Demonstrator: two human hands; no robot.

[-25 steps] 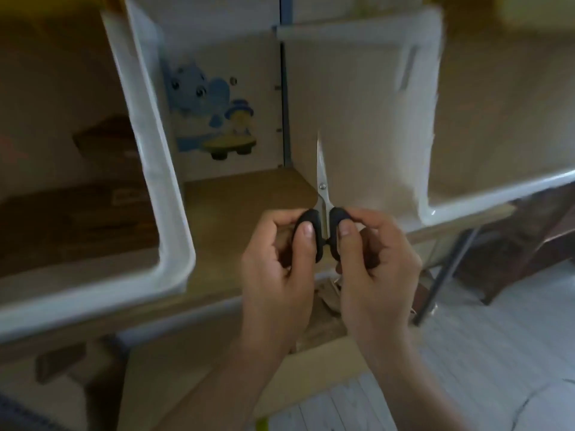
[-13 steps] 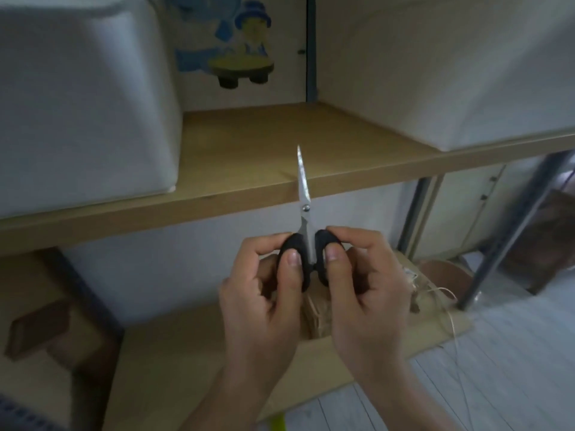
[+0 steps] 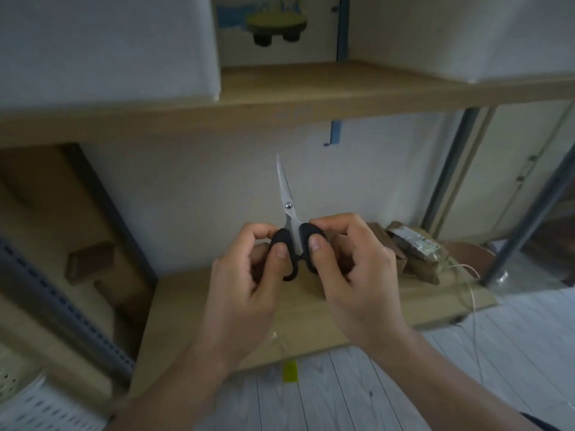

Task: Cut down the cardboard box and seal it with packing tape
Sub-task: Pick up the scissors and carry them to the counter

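Observation:
A pair of scissors (image 3: 287, 209) with black handles and shut silver blades points upward at the middle of the view. My left hand (image 3: 245, 284) grips the left handle loop, thumb on its front. My right hand (image 3: 351, 272) grips the right handle loop the same way. Under my hands lies a flat sheet of cardboard (image 3: 311, 321) on the bottom shelf, with clear tape across its front part. A roll of brown packing tape (image 3: 469, 253) shows at the right, partly hidden behind brown packets.
A wooden shelf board (image 3: 311, 98) runs across above my hands, with white bins (image 3: 105, 48) standing on it. Crumpled brown packets (image 3: 413, 250) and a loose string (image 3: 466, 275) lie at the right. Metal rack posts (image 3: 529, 222) stand right; a white perforated basket (image 3: 34, 402) sits lower left.
My view has dropped from the upper shelf and bins down to the bottom shelf and floor. Both hands keep the same hold on the scissors, blades still shut.

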